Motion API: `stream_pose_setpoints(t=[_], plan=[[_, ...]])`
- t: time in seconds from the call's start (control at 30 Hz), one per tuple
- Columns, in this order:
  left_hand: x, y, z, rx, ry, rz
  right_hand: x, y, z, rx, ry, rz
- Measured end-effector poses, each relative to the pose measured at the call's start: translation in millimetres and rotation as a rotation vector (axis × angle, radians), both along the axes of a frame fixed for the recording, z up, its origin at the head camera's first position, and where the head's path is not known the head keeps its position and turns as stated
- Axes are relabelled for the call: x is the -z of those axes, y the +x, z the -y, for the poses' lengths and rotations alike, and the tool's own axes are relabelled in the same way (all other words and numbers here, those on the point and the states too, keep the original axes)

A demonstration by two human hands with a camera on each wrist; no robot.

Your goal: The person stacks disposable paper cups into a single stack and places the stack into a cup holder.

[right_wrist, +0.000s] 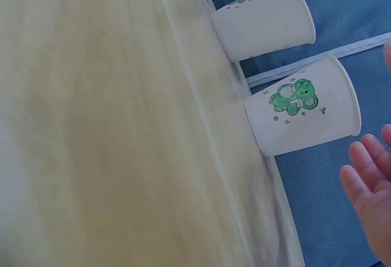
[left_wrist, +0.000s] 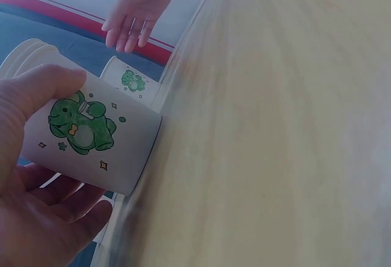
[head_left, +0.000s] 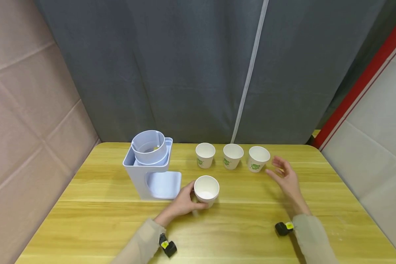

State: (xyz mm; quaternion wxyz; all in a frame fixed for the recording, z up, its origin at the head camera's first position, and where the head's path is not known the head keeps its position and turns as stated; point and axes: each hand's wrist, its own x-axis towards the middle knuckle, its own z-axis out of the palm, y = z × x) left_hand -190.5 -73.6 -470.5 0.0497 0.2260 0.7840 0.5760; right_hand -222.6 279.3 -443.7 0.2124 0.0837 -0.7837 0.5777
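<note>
My left hand (head_left: 183, 201) holds a small stack of nested white paper cups (head_left: 207, 187) near the middle of the table. In the left wrist view, the thumb lies across the stack, and the outer cup carries a green cartoon animal (left_wrist: 85, 126). More than one rim shows at its top. My right hand (head_left: 287, 180), fingers loosely spread, is just right of the rightmost paper cup (head_left: 258, 161) in the back row. A gap separates that hand (right_wrist: 374, 197) from the cup (right_wrist: 308, 108) in the right wrist view.
Two more upright paper cups, a left one (head_left: 205, 156) and a middle one (head_left: 232, 157), complete the back row. A pale blue plastic stand (head_left: 136, 179) with a round holder (head_left: 150, 148) on top stands at left. Behind the wooden table (head_left: 234, 227) hangs a grey curtain (head_left: 184, 73).
</note>
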Motion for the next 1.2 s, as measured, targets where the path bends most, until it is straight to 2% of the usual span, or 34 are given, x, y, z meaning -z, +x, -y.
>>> stream_pose_setpoints(t=[0.1, 0.3, 0.37, 0.57, 0.97, 1.2], plan=[[-6.3, 3.4, -0.9, -0.005, -0.005, 0.003, 1.0, -4.8, -1.4, 0.023, 0.032, 0.027], [-30.9, 15.7, -1.1, 0.003, -0.007, 0.011, 6.1, -15.6, -4.8, 0.039, 0.135, 0.104], [-33.9, 16.9, -1.1, 0.005, -0.012, 0.018, 6.1, -18.0, -4.5, 0.035, 0.152, 0.127], [-35.8, 17.2, -1.7, 0.007, -0.012, 0.028, 7.3, -24.7, -4.1, 0.027, 0.125, 0.171], [-36.8, 16.8, -1.0, 0.006, -0.016, 0.021, 14.2, -38.6, -0.7, -0.006, 0.07, 0.203], [-35.3, 15.0, -1.3, 0.013, -0.006, 0.015, 18.4, -43.0, 2.8, 0.005, 0.013, 0.208]])
